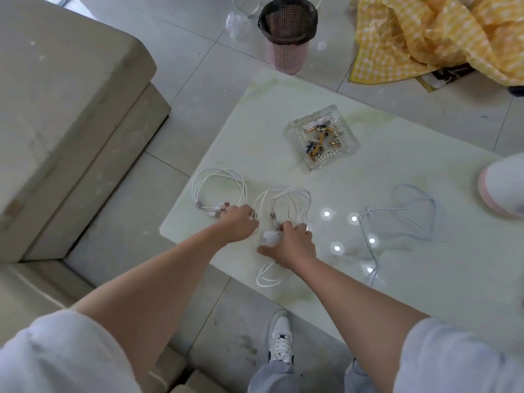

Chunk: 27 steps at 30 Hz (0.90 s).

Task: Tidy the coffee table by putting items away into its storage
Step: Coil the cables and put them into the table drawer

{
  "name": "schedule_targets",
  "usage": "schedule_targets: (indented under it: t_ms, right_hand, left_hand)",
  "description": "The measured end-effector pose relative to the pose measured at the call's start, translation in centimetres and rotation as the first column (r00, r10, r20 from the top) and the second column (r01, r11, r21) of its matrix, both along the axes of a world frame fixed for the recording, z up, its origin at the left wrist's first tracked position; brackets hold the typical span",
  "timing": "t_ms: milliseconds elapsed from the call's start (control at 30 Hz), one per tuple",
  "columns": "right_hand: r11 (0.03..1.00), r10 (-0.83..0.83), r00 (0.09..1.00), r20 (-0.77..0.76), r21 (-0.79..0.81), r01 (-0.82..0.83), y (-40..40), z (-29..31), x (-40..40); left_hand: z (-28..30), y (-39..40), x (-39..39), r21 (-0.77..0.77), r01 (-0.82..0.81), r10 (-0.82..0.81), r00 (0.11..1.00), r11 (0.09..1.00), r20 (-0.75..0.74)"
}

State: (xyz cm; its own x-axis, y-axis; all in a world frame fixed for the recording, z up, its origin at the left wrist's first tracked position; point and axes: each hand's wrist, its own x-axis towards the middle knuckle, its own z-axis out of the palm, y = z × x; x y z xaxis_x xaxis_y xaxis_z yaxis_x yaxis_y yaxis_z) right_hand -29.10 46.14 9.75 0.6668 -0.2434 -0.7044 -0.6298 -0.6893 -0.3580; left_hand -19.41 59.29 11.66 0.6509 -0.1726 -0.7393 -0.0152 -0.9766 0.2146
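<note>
Head view: my right hand [292,245] grip is clamped on the white charger [269,238]; my left hand [241,225] grip curls on the white cables [218,188]. Beyond, ashtray [323,137] and blue cable [408,217] remain on the bench [425,293]; little appears stored.

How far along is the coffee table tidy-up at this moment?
Early. Nothing looks stowed, and no storage shows open. In hand: the left hand is on the connector ends of one coiled white cable; the right hand holds a white charger plug amid a second white cable. Left: a pale blue cable and a glass ashtray on the table.
</note>
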Motion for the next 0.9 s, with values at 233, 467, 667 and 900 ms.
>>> schedule_targets:
  t_ms: [233,467,667,900]
  right_hand:
    - [0.994,0.088,0.996,-0.013,-0.065,-0.089,-0.5,-0.8,0.4]
    - [0.884,0.355,0.935,0.007,-0.329,-0.333,-1.7,-1.1,-1.6]
    - [0.784,0.574,0.775,0.264,-0.45,-0.427,-1.2,-1.0,-1.4]
    - [0.968,0.097,0.553,0.827,-0.208,0.141,-3.1,3.8,2.9]
  left_hand:
    - [-0.3,0.3,-0.4,-0.084,-0.008,0.017,0.994,0.996,0.106]
    - [1.8,-0.6,2.2,-0.42,-0.264,0.329,0.94,0.868,0.088]
    - [4.1,-1.4,4.4,-0.458,-0.267,0.383,0.905,0.848,0.182]
    - [7.0,-4.5,4.7,-0.532,-0.029,0.172,0.96,0.846,0.222]
